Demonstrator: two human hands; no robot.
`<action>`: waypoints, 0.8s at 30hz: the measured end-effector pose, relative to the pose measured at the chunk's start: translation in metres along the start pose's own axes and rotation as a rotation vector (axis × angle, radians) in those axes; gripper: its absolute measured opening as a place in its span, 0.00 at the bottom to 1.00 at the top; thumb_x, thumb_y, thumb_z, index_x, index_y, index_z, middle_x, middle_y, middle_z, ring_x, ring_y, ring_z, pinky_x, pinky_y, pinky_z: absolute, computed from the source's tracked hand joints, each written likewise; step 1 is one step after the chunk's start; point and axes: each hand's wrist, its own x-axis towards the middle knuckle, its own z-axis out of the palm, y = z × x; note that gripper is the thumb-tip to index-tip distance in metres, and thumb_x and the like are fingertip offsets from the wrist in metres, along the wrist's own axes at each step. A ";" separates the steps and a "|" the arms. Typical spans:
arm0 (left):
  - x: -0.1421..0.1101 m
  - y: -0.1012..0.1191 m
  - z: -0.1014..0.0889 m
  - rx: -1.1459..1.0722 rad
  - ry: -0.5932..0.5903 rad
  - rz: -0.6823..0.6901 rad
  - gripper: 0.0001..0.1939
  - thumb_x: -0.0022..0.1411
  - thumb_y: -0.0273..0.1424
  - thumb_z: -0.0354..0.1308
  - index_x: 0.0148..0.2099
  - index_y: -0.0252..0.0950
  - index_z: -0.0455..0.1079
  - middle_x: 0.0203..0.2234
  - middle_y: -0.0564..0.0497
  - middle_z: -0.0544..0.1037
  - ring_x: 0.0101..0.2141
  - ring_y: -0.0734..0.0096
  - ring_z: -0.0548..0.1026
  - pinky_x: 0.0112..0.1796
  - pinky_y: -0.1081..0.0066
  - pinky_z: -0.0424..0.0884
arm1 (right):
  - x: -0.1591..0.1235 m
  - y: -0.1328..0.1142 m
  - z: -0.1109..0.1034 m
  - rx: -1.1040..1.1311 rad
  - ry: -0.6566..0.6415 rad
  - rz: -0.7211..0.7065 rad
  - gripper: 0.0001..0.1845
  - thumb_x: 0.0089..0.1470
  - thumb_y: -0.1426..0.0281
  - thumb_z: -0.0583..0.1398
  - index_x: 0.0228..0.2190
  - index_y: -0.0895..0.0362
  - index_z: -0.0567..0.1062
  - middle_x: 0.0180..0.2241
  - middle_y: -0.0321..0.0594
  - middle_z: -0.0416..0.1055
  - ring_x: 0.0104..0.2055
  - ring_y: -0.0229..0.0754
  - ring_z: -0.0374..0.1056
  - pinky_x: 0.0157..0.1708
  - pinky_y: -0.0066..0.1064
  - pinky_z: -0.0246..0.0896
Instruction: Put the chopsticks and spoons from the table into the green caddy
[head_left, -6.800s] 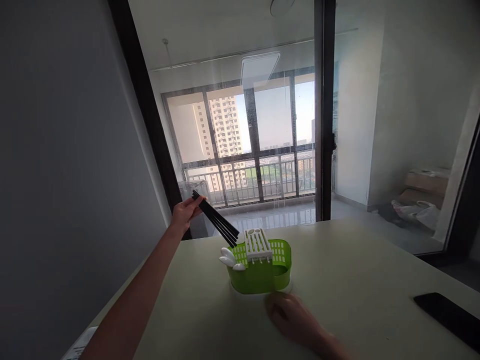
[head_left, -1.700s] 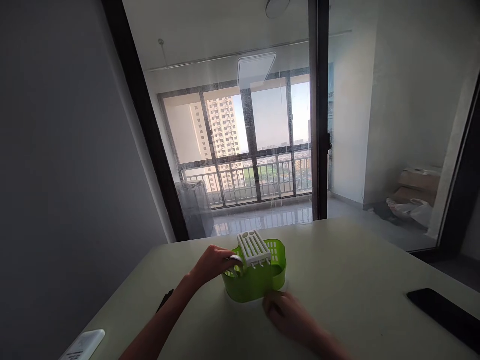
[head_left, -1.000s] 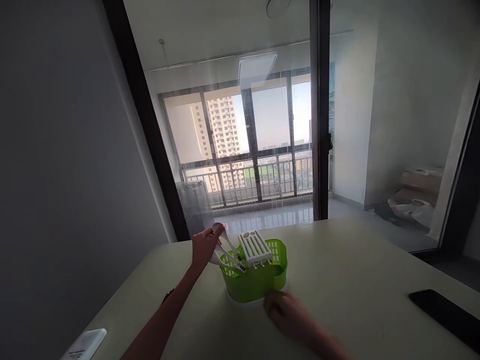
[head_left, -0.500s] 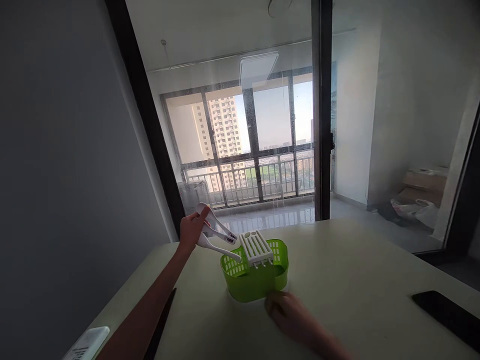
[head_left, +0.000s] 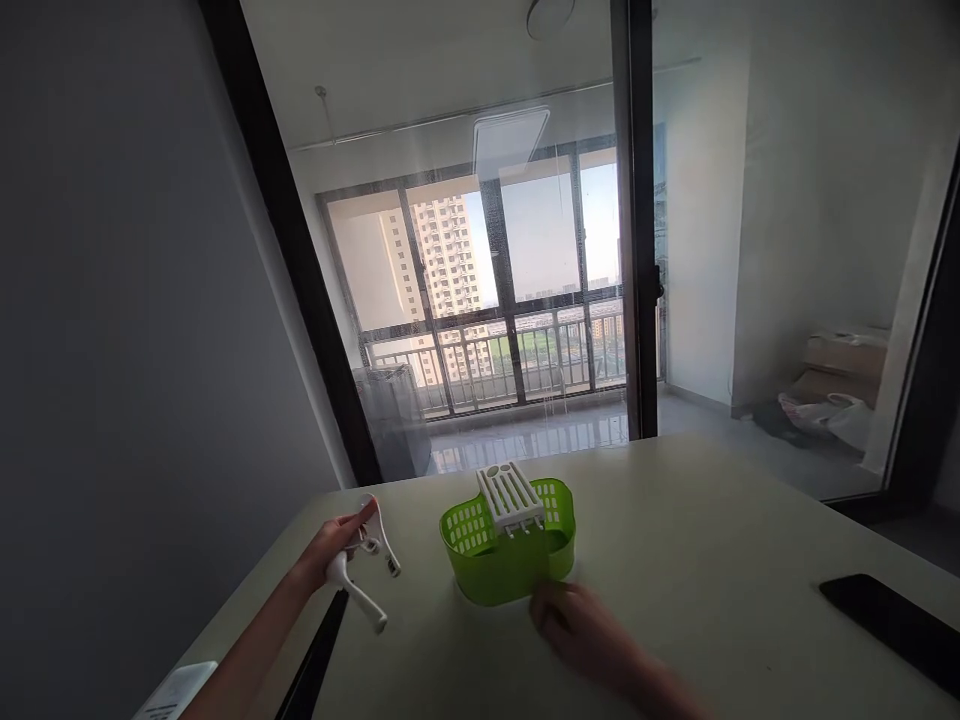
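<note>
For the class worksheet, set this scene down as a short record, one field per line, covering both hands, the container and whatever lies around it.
Left hand: the left hand holds white spoons, left of the basket
Right hand: the right hand is at the basket's lower front; grip unclear
Container: green plastic basket, perforated sides
On container: white slotted rack with front hooks
Near left forearm: black chopsticks
Far right: flat black object, kind unclear
Surface: pale table
Behind: dark-framed glass door
</note>
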 end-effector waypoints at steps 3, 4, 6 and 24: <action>-0.009 -0.021 -0.005 0.090 -0.203 -0.085 0.34 0.43 0.65 0.63 0.23 0.36 0.65 0.15 0.57 0.62 0.17 0.77 0.57 0.22 0.72 0.54 | -0.001 0.000 -0.001 0.000 -0.002 -0.002 0.10 0.51 0.77 0.53 0.27 0.53 0.73 0.31 0.35 0.77 0.34 0.38 0.71 0.36 0.26 0.57; -0.011 -0.026 -0.005 0.130 -0.249 -0.092 0.34 0.44 0.65 0.63 0.23 0.36 0.66 0.16 0.56 0.63 0.17 0.75 0.58 0.22 0.71 0.53 | -0.001 0.000 -0.001 -0.002 0.000 -0.001 0.10 0.51 0.77 0.53 0.27 0.53 0.73 0.31 0.35 0.77 0.34 0.38 0.71 0.35 0.26 0.57; -0.014 -0.034 -0.005 0.208 -0.313 -0.088 0.33 0.46 0.65 0.62 0.25 0.36 0.68 0.16 0.55 0.65 0.18 0.74 0.60 0.23 0.71 0.53 | -0.001 -0.001 -0.002 -0.006 0.003 0.002 0.10 0.51 0.77 0.53 0.27 0.53 0.72 0.30 0.35 0.76 0.33 0.38 0.71 0.35 0.26 0.57; -0.011 -0.052 0.018 0.574 -0.405 0.155 0.31 0.49 0.62 0.59 0.22 0.36 0.69 0.17 0.55 0.63 0.22 0.73 0.60 0.26 0.71 0.50 | -0.004 -0.001 -0.004 -0.022 0.009 0.011 0.11 0.52 0.78 0.53 0.26 0.54 0.72 0.29 0.34 0.75 0.32 0.38 0.69 0.35 0.26 0.56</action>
